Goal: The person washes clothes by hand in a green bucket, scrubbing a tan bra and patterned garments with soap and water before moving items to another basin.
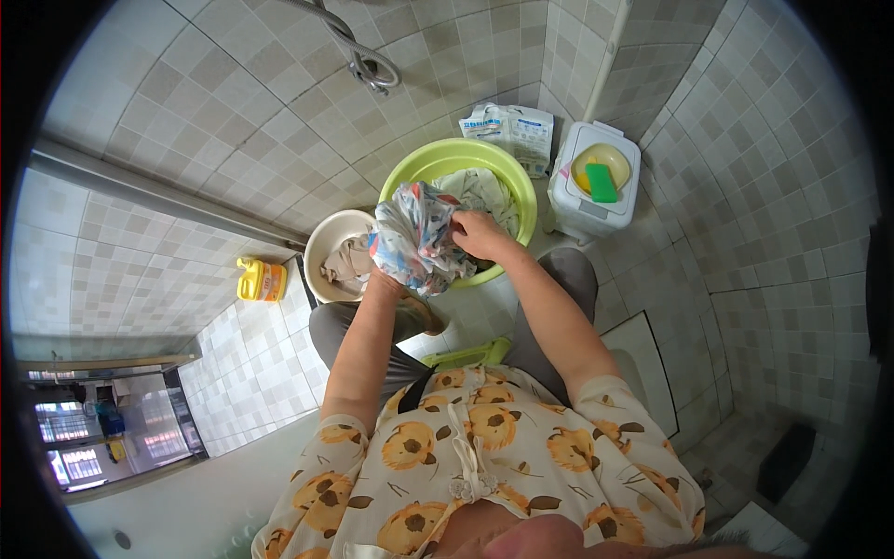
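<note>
A bunched piece of white fabric with a blue and red print (419, 234) is held up over the near left rim of a lime-green plastic basin (412, 159). My left hand is covered by this fabric, and only its wrist (386, 279) shows below; its fingers are hidden. At the fabric's right side, my right hand (480, 234) grips a fold with bent fingers. Pale, wet-looking cloth (482, 192) lies in the basin behind my right hand. Left of it, a cream basin (316, 241) holds beige cloth (349, 262).
A yellow jug with a label (262, 279) stands on the tiles at left. Behind the green basin leans a printed plastic bag (513, 133). A white lidded bin (594, 213) at right carries a yellow bowl (583, 157) and green sponge (601, 183). A green stool (468, 353) is beneath me.
</note>
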A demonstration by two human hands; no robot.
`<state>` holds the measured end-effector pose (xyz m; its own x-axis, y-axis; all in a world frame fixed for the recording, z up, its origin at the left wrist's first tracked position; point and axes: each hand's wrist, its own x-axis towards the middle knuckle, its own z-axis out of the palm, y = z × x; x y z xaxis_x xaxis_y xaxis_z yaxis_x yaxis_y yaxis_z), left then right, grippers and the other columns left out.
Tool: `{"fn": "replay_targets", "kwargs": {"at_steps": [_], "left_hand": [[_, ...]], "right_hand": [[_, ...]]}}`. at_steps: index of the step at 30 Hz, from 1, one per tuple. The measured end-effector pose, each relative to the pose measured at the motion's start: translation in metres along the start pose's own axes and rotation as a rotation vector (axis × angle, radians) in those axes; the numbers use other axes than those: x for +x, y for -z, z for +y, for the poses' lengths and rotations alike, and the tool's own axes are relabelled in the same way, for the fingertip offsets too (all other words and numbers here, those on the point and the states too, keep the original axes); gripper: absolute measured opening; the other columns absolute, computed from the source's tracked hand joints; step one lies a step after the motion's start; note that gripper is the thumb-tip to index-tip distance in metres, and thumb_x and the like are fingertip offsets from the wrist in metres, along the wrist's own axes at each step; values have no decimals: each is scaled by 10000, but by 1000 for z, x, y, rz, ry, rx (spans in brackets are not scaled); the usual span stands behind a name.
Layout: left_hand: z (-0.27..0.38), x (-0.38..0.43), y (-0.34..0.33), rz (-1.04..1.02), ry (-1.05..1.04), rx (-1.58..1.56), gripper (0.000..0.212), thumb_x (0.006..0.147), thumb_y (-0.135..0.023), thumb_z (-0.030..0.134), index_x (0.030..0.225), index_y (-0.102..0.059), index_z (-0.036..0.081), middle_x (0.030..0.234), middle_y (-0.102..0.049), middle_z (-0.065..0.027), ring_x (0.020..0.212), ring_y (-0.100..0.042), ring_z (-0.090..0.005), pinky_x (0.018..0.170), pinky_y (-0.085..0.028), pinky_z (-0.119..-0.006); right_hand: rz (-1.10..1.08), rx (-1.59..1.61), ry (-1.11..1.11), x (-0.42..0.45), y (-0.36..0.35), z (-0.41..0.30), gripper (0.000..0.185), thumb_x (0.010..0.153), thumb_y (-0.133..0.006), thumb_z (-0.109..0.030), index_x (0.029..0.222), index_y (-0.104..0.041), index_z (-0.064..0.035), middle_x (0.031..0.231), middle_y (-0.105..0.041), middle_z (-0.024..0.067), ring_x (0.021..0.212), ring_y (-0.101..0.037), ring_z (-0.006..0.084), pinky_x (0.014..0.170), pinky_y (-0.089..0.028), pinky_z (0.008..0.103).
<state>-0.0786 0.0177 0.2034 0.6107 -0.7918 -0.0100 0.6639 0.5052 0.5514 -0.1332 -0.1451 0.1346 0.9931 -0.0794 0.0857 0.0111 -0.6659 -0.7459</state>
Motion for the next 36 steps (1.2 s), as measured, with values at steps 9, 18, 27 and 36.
{"fn": "replay_targets", "kwargs": {"at_steps": [9, 18, 27, 36], "left_hand": [[-11, 8, 41, 307, -151, -66, 407, 945, -330, 299, 1225, -469, 38, 1152, -554, -107, 995, -575, -261, 720, -522, -345], [-23, 5, 45, 89, 17, 489, 398, 907, -452, 335, 1201, -483, 69, 1141, -538, -81, 1057, -517, -204, 889, -442, -313], [-45, 14, 43, 215, 240, 80, 356, 918, -457, 307, 1198, -459, 88, 1131, -516, -63, 1054, -502, -213, 892, -445, -324], [-17, 30, -8, 10, -52, 108, 351, 919, -443, 301, 1196, -458, 86, 1132, -514, -80, 1062, -498, -236, 899, -440, -357]], "right_hand": [[38, -12, -186, 10, -23, -12, 220, 766, -571, -205, 805, -622, 6, 778, -620, 212, 801, -585, 408, 768, -460, 460], [157, 1316, -98, 0, 36, -31, 194, 940, -440, -204, 999, -552, -57, 881, -595, -2, 760, -574, 88, 668, -481, 236], [-658, 1145, 74, -24, 6, -66, 247, 935, -481, -161, 1115, -556, -9, 780, -533, -30, 673, -477, 42, 597, -414, 199], [-674, 883, 396, -36, 7, -79, 163, 912, -492, -121, 823, -530, 11, 840, -484, -19, 683, -432, 79, 610, -390, 236]]}}
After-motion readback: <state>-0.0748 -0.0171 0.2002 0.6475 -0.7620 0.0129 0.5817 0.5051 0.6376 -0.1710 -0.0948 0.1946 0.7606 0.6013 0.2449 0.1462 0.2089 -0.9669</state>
